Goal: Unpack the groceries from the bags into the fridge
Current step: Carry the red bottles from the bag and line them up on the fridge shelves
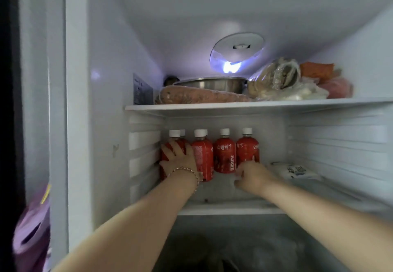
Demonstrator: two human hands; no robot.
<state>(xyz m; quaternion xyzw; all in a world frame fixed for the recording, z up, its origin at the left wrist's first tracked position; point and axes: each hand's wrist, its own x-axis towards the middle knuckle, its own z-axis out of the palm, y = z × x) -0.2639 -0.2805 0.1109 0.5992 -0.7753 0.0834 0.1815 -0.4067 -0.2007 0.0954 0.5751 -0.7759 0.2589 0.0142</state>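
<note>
Curled round the first bottle [174, 133], the left hand [179, 161] grips its front, thumb low at the bottle's 8 o'clock and fingers spread up toward its shoulder; a bracelet [187, 170] circles the wrist. Far off at the view's 8 o'clock, a purple bag [32, 229] shows outside the fridge [110, 63]. On the fridge's left wall, at 10 o'clock from the hand, sits a label [142, 88]. Four red bottles with white caps stand upright in a row on the lower shelf [231, 209], touching or nearly so: the first against the left wall, then the second bottle [203, 161], third bottle [225, 156] and fourth bottle [247, 149]; further caps peep out behind the first two. At 12 o'clock above them the upper shelf [234, 107] carries a long wrapped roll [202, 97] at its front edge, a steel pot [212, 84] behind it, and at 2 o'clock a heap of wrapped food [280, 80]. A lamp [232, 66] glows above the pot. The right hand [253, 176] is at the fourth bottle's 6 o'clock, back toward the camera, fingers bent down and hidden; whether it grasps anything I cannot tell. Just beside it at 3 o'clock lies a white packet [295, 170] on the same shelf.
</note>
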